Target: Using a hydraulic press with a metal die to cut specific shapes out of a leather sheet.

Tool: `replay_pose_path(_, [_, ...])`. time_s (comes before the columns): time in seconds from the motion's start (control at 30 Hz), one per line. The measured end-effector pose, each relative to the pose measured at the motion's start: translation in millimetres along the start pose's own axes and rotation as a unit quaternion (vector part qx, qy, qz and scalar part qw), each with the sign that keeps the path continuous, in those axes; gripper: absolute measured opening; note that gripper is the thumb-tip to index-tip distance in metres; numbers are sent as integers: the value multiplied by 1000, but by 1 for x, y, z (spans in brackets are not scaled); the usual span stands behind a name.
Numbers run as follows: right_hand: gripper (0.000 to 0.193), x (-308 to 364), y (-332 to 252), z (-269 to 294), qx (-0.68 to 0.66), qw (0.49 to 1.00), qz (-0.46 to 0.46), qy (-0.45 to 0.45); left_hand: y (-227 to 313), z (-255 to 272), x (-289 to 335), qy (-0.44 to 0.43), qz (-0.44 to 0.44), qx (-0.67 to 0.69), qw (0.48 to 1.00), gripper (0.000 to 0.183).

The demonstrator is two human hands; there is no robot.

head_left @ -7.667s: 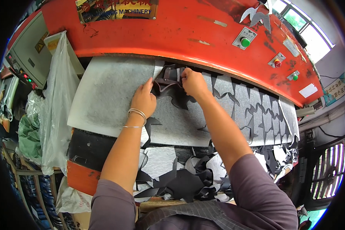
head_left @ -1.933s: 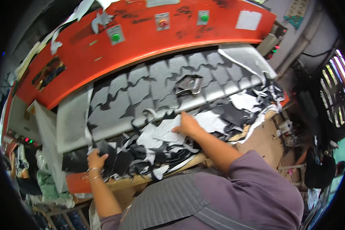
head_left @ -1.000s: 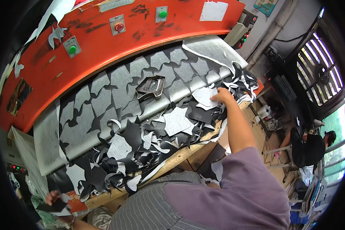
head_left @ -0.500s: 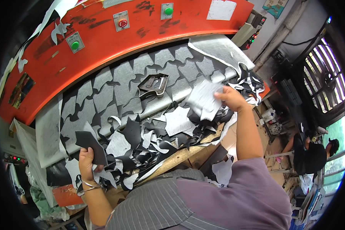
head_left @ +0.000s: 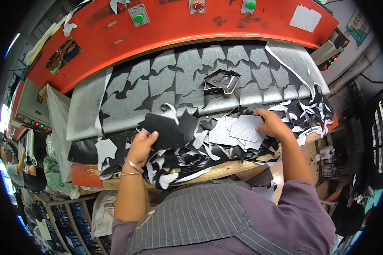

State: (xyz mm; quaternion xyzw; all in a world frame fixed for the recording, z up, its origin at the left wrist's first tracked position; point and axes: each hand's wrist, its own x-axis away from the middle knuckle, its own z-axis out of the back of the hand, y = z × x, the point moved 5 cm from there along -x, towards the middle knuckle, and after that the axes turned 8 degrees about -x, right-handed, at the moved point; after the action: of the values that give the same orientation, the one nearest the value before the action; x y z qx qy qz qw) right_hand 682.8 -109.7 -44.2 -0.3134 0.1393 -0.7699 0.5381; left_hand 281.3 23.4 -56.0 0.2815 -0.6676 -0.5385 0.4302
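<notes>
From where I stand, the person's left hand [head_left: 141, 146] is closed on a black cut piece [head_left: 164, 131], thumb on top, just in front of the pale board [head_left: 87, 114]. The right hand [head_left: 273, 124], half curled, touches the right edge of some light-grey pieces [head_left: 244, 129], also before the board; I can't tell how firmly it grips. Beneath lies a scrap heap [head_left: 212, 154] along the board's near side. A metal cutting die [head_left: 222, 81] sits on the board, and a red machine [head_left: 166, 25] stands behind it.
</notes>
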Motion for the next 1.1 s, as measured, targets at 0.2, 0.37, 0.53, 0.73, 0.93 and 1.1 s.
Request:
replay_pose_path(0.2, [70, 34, 7, 63, -359, 929, 90, 20, -33, 0, -23, 60, -41, -453, 888, 34])
replay_pose_path(0.37, [46, 23, 6, 50, -563, 809, 140, -94, -12, -22, -21, 14, -60, -487, 871, 49])
replay_pose_path(0.53, [64, -34, -30, -34, -122, 988, 52, -83, 20, -43, 8, 61, -80, -500, 860, 76])
replay_pose_path(0.73, [60, -16, -32, -32, -15, 997, 75, -28, 82, -8, 79, 93, -147, -158, 972, 15])
replay_pose_path(0.93, [61, -12, -62, -34, 52, 996, 61, -42, 23, 185, 107, 239, -35, 56, 969, 29])
replay_pose_path(1.1, [62, -13, -77, -41, 21, 997, 56, -52, -79, 307, 92, 373, 139, -347, 850, 57])
